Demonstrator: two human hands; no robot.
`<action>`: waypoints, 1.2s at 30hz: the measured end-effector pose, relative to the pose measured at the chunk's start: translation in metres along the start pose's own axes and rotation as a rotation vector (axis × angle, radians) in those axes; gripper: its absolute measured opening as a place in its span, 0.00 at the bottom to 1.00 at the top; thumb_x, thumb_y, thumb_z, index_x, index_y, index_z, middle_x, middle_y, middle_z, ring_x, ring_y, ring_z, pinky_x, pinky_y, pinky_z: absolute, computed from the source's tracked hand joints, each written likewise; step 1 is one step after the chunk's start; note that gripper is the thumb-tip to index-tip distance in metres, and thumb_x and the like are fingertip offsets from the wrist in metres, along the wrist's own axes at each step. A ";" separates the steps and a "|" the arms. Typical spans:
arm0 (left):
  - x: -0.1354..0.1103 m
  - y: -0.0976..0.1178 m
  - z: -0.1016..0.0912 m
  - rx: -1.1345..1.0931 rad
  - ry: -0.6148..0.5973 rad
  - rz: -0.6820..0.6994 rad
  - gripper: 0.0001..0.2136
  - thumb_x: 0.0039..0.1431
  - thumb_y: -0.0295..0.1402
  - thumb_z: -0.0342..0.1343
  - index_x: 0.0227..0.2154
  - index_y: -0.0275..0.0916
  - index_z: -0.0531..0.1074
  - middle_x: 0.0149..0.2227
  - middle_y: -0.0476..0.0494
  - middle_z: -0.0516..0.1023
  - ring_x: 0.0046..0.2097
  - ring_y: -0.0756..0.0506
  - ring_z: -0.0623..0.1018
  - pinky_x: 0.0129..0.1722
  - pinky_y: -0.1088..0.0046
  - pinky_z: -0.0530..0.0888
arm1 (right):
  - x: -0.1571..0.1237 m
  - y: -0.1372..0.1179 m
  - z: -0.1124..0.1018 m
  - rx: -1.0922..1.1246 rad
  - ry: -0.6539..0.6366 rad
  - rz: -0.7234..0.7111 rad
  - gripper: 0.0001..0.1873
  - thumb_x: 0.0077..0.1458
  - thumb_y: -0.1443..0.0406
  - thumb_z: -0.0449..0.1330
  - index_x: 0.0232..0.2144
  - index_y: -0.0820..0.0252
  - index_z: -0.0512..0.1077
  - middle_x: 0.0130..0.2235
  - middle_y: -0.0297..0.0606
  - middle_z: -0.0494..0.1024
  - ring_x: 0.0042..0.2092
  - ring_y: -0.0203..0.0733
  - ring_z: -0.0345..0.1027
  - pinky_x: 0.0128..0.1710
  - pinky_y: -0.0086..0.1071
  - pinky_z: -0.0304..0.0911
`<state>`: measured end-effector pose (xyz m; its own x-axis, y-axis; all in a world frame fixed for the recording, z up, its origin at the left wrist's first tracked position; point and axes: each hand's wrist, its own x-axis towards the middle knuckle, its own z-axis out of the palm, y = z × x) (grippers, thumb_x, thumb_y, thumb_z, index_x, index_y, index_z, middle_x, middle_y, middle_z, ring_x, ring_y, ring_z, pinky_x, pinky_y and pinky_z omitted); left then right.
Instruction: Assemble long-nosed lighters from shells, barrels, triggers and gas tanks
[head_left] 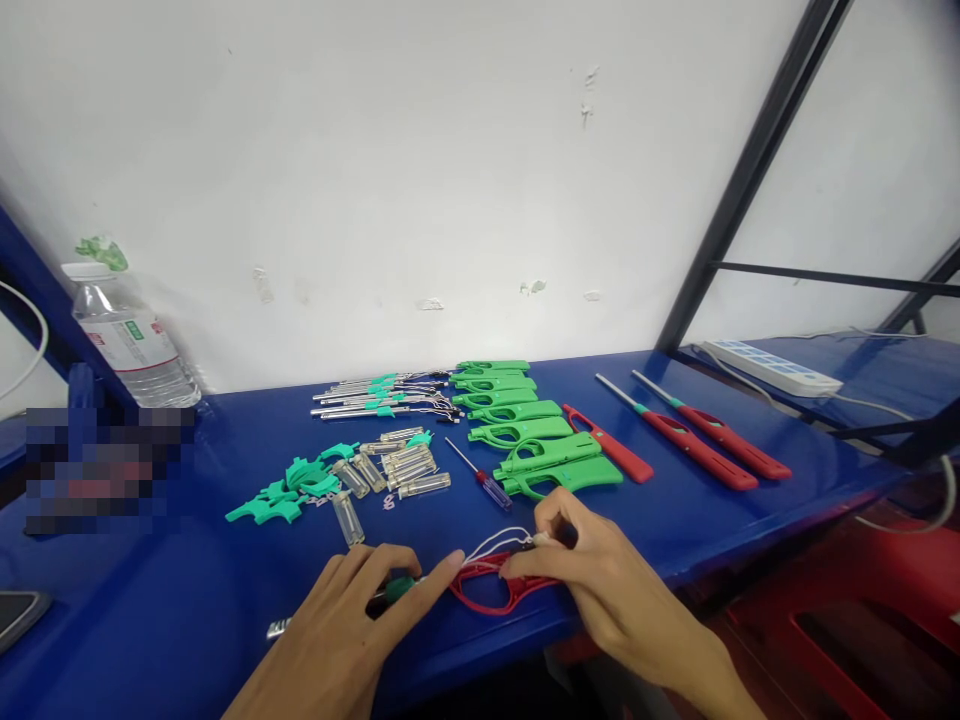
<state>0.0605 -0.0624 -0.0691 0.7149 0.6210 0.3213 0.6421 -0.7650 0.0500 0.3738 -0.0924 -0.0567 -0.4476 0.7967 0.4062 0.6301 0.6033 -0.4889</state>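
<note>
A red lighter casing half [516, 597] lies near the table's front edge between my hands. My left hand [349, 610] is closed over a metal lighter tube [277, 628], which pokes out at its left and has a green collar [400, 588]. White wires [495, 540] arch from near my left fingertips to my right hand [600, 575]. Its thumb and forefinger pinch the wire ends together with a small dark part, just above the casing's right end. My right fingers partly hide that end. A screwdriver [491, 487] with a purple handle lies beyond my hands.
Green casing halves [517, 432], metal tubes with wires [367, 402], clear fuel tanks [409, 465] and green triggers [274, 503] lie behind. To the right are a red casing piece [615, 450] and two assembled lighters [697, 445]. A water bottle [139, 350] stands left.
</note>
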 end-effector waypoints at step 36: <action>0.004 0.008 -0.006 -0.040 0.149 -0.023 0.31 0.62 0.15 0.44 0.59 0.55 0.74 0.52 0.51 0.82 0.50 0.45 0.81 0.52 0.66 0.79 | 0.003 0.002 0.003 -0.040 0.056 -0.044 0.31 0.64 0.80 0.47 0.46 0.45 0.82 0.40 0.35 0.62 0.38 0.40 0.62 0.36 0.33 0.57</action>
<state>0.0668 -0.0671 -0.0620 0.6492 0.6087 0.4561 0.6444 -0.7587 0.0954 0.3719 -0.0892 -0.0588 -0.4404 0.7653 0.4695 0.6359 0.6350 -0.4385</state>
